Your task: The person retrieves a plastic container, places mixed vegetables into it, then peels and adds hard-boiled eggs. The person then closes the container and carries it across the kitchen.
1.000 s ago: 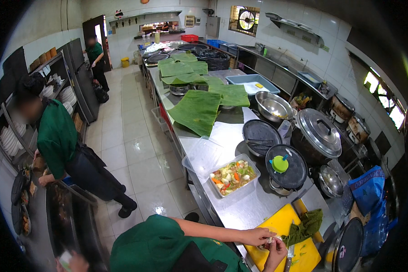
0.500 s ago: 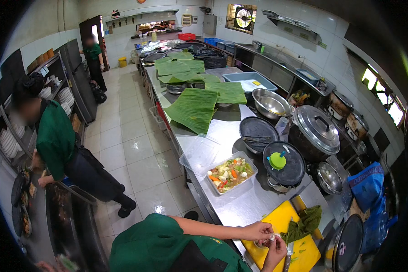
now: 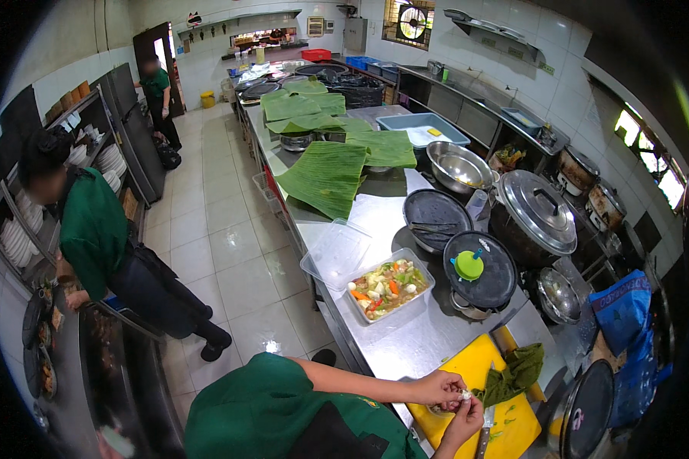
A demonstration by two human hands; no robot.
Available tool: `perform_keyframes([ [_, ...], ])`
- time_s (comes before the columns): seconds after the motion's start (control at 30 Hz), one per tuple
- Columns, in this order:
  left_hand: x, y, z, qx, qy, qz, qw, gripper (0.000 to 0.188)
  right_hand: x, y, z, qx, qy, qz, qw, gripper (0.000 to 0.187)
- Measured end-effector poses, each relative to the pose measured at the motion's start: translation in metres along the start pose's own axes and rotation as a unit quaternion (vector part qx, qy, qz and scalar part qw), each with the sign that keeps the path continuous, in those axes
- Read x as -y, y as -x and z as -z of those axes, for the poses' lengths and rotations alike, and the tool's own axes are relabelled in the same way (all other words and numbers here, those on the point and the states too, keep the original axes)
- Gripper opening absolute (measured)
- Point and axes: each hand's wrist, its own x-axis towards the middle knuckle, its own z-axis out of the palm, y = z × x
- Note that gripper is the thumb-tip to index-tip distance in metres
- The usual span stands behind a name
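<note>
My left hand (image 3: 441, 389) and my right hand (image 3: 465, 421) meet over the yellow cutting board (image 3: 525, 430). Their fingertips pinch a small white quail egg (image 3: 465, 395), mostly covered by the fingers. Beside my right hand a knife (image 3: 484, 439) lies on the board, with green scraps around it. A crumpled dark green cloth (image 3: 519, 372) rests on the board's far part. Beyond my hands stands a clear plastic container (image 3: 407, 311) of mixed vegetables (image 3: 391, 288) with white eggs among them. Its clear lid (image 3: 335, 254) lies at its left.
Lidded pots, one topped by a lime-green plastic piece (image 3: 468, 265), stand right of the container, near a big steel pot (image 3: 534, 210). Banana leaves (image 3: 325, 177) cover the table's far part. At left, a co-worker in green (image 3: 96, 226) stands by a counter; another person (image 3: 158, 99) stands farther back.
My fingers have shifted slightly around the egg, and more of its white surface shows. The co-worker's hand at the left counter has moved a little.
</note>
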Motion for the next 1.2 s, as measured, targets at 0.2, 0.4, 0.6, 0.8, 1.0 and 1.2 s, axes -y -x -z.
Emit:
perform_keyframes([
  [0.2,0.001,-0.003,0.001,0.001,0.000,0.015,1.000,0.024,0.012,-0.003,0.004,0.009,-0.041,-0.023,0.999,0.011],
  [0.4,-0.001,-0.003,0.001,-0.002,-0.058,-0.007,0.998,0.031,0.006,-0.005,0.003,0.001,0.035,-0.003,0.999,0.009],
  [0.6,-0.007,0.000,0.004,-0.013,-0.068,0.010,0.998,0.034,0.005,-0.004,-0.003,-0.002,0.140,0.093,0.986,0.008],
  [0.8,-0.001,0.002,0.009,-0.011,-0.083,0.045,0.995,0.036,0.013,0.005,-0.003,0.012,0.159,0.018,0.987,0.008],
  [1.0,0.003,0.004,0.011,0.017,-0.082,0.046,0.995,0.032,0.011,0.007,-0.002,0.041,0.162,0.021,0.986,0.008],
  [1.2,-0.003,0.005,0.011,0.047,-0.127,0.060,0.989,0.032,0.009,0.008,-0.003,0.044,0.182,0.023,0.982,0.010],
])
